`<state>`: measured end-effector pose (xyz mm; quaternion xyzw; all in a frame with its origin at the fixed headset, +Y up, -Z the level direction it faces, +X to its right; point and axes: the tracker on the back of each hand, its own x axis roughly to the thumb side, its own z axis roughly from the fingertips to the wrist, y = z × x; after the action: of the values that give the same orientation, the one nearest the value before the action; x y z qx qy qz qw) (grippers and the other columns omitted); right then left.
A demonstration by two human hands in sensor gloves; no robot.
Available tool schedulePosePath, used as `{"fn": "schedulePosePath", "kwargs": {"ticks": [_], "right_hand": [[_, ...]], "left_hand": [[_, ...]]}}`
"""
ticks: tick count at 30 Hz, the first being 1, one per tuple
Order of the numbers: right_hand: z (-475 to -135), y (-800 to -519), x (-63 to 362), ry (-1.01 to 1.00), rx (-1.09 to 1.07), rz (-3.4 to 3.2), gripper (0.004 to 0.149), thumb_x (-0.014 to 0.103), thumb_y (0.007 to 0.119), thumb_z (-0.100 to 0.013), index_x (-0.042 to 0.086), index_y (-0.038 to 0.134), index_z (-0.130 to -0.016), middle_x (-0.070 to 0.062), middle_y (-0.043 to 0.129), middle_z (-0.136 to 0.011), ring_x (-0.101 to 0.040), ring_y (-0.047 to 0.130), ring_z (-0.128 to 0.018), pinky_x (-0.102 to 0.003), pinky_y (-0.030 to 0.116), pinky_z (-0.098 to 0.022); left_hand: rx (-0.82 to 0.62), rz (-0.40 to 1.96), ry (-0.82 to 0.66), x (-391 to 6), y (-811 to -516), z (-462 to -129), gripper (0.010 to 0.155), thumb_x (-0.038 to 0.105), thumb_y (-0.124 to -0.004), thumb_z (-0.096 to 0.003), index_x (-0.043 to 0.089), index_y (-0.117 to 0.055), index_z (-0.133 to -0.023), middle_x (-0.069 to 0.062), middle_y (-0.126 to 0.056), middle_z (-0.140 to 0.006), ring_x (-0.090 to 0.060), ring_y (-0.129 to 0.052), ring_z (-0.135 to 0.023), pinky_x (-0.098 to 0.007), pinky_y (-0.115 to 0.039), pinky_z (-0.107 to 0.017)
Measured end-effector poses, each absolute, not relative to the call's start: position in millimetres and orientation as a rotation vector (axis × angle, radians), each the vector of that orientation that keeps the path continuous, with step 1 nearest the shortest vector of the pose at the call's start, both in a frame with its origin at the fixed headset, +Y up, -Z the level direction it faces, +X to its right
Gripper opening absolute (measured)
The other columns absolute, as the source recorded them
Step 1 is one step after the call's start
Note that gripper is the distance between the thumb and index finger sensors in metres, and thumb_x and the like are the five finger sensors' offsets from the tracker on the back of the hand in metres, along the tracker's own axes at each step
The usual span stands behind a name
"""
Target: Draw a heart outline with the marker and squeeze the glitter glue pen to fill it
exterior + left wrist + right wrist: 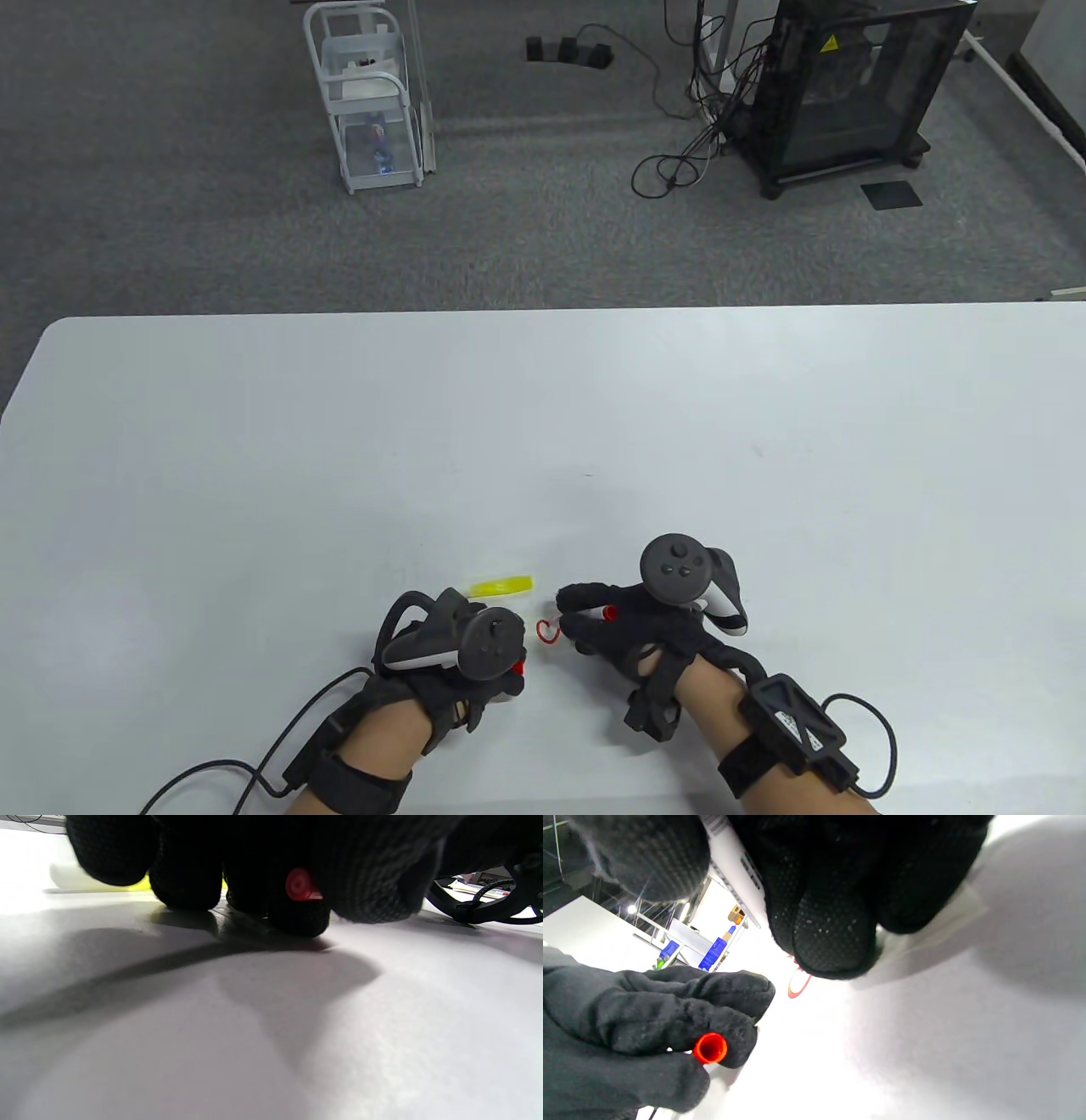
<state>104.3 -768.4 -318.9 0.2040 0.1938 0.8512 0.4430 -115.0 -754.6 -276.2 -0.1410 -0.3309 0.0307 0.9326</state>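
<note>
My right hand (pixel 585 624) grips a white marker (pixel 594 612) with a red end, its tip hidden by my fingers at the table. A small red heart outline (pixel 547 632) is drawn on the white table (pixel 543 441) just left of those fingers; part of it shows as a red curve (pixel 799 984) in the right wrist view. My left hand (pixel 496 671) rests on the table and pinches the red marker cap (pixel 517 667), seen as a red tube (pixel 711 1048) and a red disc (pixel 299 885). A yellow glitter glue pen (pixel 502 586) lies beyond the left hand.
The table's far edge (pixel 543 312) runs across the middle of the table view, with grey carpet behind. Glove cables (pixel 254 764) trail off the near edge by my left wrist.
</note>
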Motion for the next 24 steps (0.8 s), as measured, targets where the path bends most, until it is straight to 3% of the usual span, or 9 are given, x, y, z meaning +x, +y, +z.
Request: {"fn": "schedulePosePath", "kwargs": {"ticks": [17,24], "right_hand": [[-319,-762,125,0.320,0.469,1.943,0.064,0.051,0.076,-0.047,0.005,0.075,-0.091,-0.021,0.097,-0.074,-0.028,0.107,-0.054,-0.050,0.087,-0.044],[-312,-743,131,0.199,0.547,1.840,0.064,0.052,0.076,-0.047,0.006,0.075,-0.091,-0.020,0.098,-0.074,-0.026,0.107,-0.053,-0.049,0.087,-0.044]], "left_hand": [[-0.278,0.073,-0.708,-120,-751,-276,0.048,0.051,-0.085,-0.0433,0.022,-0.091,-0.081,-0.002,-0.082,-0.104,-0.037,-0.081,-0.091,-0.053,-0.072,-0.058],[-0.056,0.232,-0.688,-138,-721,-267,0.049,0.050,-0.084,-0.0439,0.020,-0.091,-0.082,-0.007,-0.086,-0.103,-0.040,-0.081,-0.091,-0.055,-0.070,-0.059]]}}
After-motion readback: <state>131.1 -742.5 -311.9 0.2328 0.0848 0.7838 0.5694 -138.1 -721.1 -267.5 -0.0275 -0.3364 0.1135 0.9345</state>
